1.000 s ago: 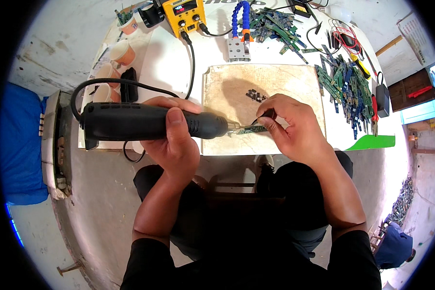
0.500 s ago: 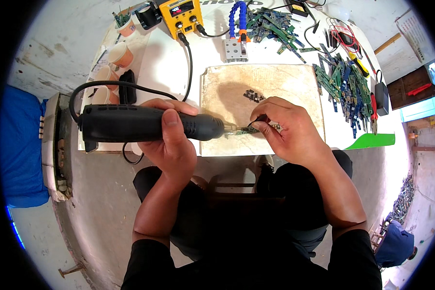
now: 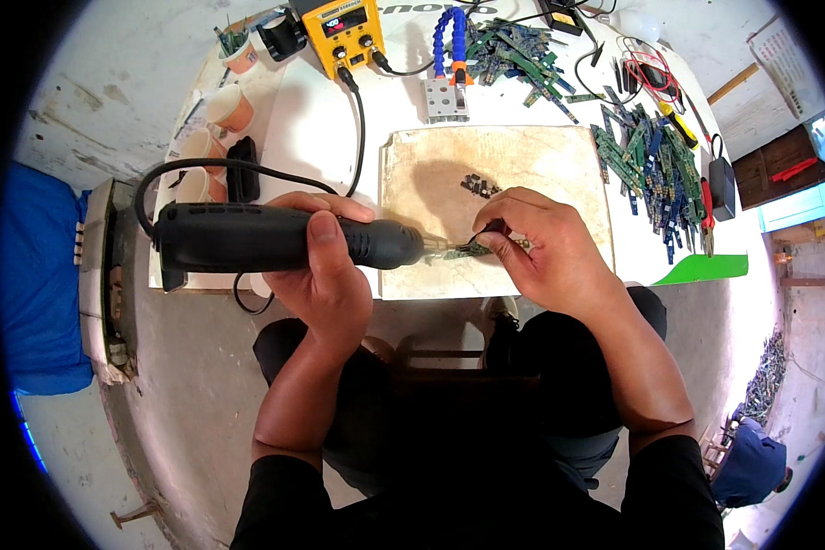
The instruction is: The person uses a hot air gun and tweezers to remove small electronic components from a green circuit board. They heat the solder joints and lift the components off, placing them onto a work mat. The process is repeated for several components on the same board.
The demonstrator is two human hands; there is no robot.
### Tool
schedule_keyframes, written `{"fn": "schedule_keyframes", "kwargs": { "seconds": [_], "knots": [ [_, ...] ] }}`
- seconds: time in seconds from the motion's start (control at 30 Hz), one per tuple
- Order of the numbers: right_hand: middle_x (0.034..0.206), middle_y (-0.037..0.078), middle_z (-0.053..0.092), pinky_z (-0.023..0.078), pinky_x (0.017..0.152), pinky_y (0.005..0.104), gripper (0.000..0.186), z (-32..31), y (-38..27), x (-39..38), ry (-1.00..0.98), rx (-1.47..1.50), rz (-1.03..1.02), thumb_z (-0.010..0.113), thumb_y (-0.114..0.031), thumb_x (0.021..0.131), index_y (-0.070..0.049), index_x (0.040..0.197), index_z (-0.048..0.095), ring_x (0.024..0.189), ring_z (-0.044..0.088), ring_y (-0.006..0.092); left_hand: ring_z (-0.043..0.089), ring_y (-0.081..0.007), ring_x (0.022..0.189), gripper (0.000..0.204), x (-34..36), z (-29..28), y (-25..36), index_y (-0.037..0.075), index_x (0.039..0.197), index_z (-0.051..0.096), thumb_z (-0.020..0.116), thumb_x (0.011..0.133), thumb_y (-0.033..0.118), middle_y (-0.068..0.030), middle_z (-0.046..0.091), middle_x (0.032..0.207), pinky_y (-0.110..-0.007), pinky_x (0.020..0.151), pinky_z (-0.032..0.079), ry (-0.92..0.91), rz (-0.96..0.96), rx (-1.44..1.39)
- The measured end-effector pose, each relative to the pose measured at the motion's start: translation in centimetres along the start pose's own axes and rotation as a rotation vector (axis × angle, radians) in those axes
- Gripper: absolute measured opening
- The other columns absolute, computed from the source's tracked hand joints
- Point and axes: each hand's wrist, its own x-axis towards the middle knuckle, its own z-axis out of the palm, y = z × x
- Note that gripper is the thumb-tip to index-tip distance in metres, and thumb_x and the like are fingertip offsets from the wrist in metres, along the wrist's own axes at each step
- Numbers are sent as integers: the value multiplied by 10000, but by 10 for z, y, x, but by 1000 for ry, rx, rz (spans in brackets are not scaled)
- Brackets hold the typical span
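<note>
My left hand (image 3: 325,261) is wrapped round a black hot-air gun (image 3: 234,236), held level with its metal nozzle (image 3: 438,246) pointing right. At the nozzle's tip lies a small green circuit board strip (image 3: 465,253) on a stained, pale work board (image 3: 417,156). My right hand (image 3: 555,243) pinches dark tweezers (image 3: 494,228) whose tips reach down to the strip, close to the nozzle. Part of the strip is hidden behind the fingers. Just beyond the right hand, several small black chips (image 3: 478,185) sit in a loose cluster on the board.
A yellow hot-air station (image 3: 344,37) stands at the back left, its black cable looping to the gun. Paper cups (image 3: 229,107) line the left edge. Circuit strips are heaped at the right (image 3: 651,165) and back (image 3: 513,50). A metal block (image 3: 446,99) with a blue hose stands behind the board.
The whole view has shifted very slightly. Both hands keep their grips, and the gun and tweezers stay at the circuit strip.
</note>
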Motion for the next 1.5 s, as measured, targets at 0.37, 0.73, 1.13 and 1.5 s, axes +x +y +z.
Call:
{"fn": "schedule_keyframes", "kwargs": {
  "seconds": [0.37,0.73,1.13,1.5],
  "knots": [
    [910,179,652,525,741,406,131,-2,10,3,208,-141,70,650,41,841,-2,965,649,856,657,372,596,-137,758,144,-1,1,1,9,1024,493,551,987,136,-117,657,836,-277,771,486,-30,8,-94],
    [904,183,669,537,726,389,124,-3,6,3,212,-94,165,648,34,854,15,976,656,840,681,350,593,-128,750,131,-2,0,0,11,1037,493,540,987,123,-117,663,840,-257,761,479,-21,11,-102],
    [906,198,686,536,732,358,129,-2,14,5,271,-53,280,667,-1,873,21,1000,667,816,695,318,579,-125,742,136,0,1,0,10,1018,493,542,980,131,-110,660,818,-267,767,475,-19,33,-83],
    [858,176,622,512,707,392,137,-7,1,1,-74,85,46,664,43,822,-8,941,618,809,635,377,586,-143,741,155,-2,2,4,12,1023,484,542,986,150,-118,653,806,-275,756,480,-20,-2,-107]
  ]
}}
